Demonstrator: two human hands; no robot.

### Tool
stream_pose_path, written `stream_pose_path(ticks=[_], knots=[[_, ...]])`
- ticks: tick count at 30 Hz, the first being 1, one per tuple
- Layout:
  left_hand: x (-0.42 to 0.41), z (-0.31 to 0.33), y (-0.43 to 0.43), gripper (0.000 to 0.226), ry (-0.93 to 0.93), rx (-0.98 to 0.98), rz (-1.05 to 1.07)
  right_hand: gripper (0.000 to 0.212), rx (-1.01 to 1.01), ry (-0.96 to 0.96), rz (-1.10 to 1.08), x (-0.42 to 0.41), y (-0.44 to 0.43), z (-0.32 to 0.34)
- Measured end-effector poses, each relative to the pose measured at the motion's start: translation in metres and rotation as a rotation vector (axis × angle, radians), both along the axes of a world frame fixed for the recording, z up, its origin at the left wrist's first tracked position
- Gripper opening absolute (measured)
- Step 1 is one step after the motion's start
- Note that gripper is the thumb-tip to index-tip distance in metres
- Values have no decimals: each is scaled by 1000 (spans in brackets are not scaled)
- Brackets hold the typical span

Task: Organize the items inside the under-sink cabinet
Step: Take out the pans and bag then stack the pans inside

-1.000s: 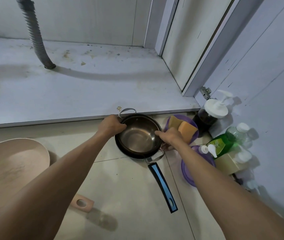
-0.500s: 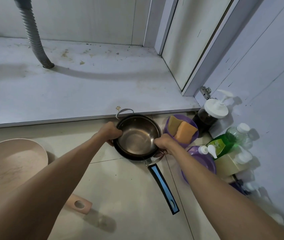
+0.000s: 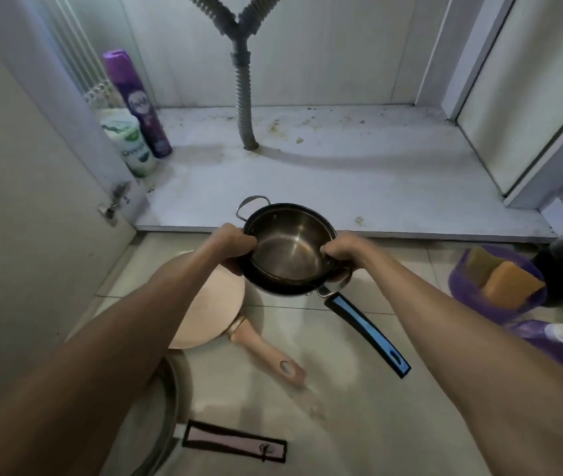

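Where hands grip, pan (image 3: 204, 304) beneath.

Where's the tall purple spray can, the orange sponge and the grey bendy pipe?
Tall purple spray can (image 3: 137, 104), head view, label.
Orange sponge (image 3: 511, 285), head view, top face.
Grey bendy pipe (image 3: 244, 108), head view, straight part.

Drain hose, stains, floor tiles, a door hinge.
A grey ribbed drain hose (image 3: 244, 108) drops from a Y-shaped joint, with brownish stains (image 3: 287, 127) scattered near its foot. Pale floor tiles (image 3: 341, 407) lie in front, and a metal hinge (image 3: 115, 201) sits on the left door (image 3: 15, 235).
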State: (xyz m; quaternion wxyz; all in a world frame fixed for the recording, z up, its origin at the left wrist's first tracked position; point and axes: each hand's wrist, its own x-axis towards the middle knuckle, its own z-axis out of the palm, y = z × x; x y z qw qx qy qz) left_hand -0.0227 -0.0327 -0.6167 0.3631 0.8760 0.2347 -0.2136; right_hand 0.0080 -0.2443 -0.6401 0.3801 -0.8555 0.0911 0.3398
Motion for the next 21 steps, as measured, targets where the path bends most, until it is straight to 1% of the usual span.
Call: stream_pose_path(ticks=[4,6,11,15,18,21], knots=[[-35,-2,66,22,-46,9,176,14,37,-69,121,-4,71,2],[-52,-7,93,22,-74,18,261,16,62,-66,161,-6,102,-5],[-85,-26,143,25,-58,-3,401,19,16,-134,263,-10,160,-33],[-100,-48,159,28,-48,-24,457,17,-60,-178,288,-14,182,-49],[-104,-61,161,21,-70,46,446,15,-107,-217,305,-17,186,-53],[-107,-66,158,23,-65,83,429,10,-134,-224,321,-17,187,-59]])
